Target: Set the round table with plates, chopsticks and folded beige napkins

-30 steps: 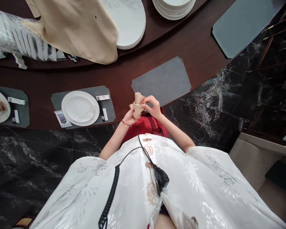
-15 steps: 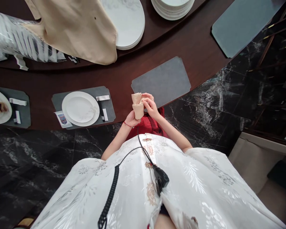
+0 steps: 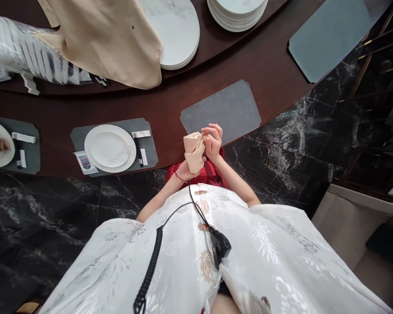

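Both of my hands hold a folded beige napkin [image 3: 194,150] in front of my chest, just off the edge of the dark wooden table [image 3: 170,104]. My left hand [image 3: 185,169] grips the napkin from below, mostly hidden behind it. My right hand [image 3: 212,140] pinches the napkin's upper right side with curled fingers. An empty grey placemat [image 3: 221,111] lies on the table directly beyond my hands.
To the left sits a placemat with a white plate [image 3: 110,148], a card and cutlery rests. A large beige cloth [image 3: 108,39], stacked white plates [image 3: 237,13], a marble platter [image 3: 178,30] and wrapped items [image 3: 22,52] lie on the raised centre. Another grey mat [image 3: 327,37] is far right. The floor is black marble.
My hands have shifted the napkin slightly lower and nearer to my body. The right hand has moved up along its right side, fingers more raised, and the roll looks thicker.
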The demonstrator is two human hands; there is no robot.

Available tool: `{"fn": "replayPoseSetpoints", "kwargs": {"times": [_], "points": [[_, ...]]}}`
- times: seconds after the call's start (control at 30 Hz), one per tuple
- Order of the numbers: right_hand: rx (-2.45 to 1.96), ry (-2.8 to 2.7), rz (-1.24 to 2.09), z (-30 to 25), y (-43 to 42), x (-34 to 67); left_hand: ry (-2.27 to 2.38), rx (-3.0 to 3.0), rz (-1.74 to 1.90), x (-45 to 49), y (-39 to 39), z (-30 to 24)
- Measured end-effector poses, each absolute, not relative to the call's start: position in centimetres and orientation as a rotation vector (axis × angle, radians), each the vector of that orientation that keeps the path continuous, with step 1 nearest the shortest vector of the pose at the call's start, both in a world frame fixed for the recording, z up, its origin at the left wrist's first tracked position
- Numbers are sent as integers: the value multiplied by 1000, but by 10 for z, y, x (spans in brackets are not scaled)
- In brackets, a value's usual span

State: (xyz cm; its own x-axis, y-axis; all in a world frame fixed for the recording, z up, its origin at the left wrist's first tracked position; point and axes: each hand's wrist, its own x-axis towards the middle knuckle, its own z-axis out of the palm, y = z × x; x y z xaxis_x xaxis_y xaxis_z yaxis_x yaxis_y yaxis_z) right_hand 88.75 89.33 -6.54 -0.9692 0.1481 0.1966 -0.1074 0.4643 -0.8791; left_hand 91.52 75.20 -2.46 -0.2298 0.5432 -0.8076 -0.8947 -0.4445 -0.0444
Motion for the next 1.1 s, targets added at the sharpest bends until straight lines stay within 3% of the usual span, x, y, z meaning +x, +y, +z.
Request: {"fn": "replayPoseSetpoints", "kwargs": {"times": [0.1,0.2,0.37,0.53,0.67,0.77,0.9,1.0,1.1], "points": [[-140,-2477,1641,-76,892,870,715,-885,1955,908,747,-38],[-354,-2489,1922,-103,886,863,1262,-819,2103,889,731,-66],[-371,-2606,2386,-169,877,870,2026,-642,1603,866,695,-132],[-507,-2919,2047,-219,862,883,2135,-603,1338,872,671,-175],[-586,-3018,1829,-226,849,892,2470,-536,804,870,659,-183],[-495,-3167,1664,-217,841,899,2775,30,710,861,653,-186],[-601,-3213,1459,-204,832,913,2443,1025,690,847,652,-195],[-916,-3027,1775,-205,825,919,2361,1206,564,841,655,-202],[-1326,-2491,2250,-212,816,918,2449,1235,478,838,655,-207]]}}
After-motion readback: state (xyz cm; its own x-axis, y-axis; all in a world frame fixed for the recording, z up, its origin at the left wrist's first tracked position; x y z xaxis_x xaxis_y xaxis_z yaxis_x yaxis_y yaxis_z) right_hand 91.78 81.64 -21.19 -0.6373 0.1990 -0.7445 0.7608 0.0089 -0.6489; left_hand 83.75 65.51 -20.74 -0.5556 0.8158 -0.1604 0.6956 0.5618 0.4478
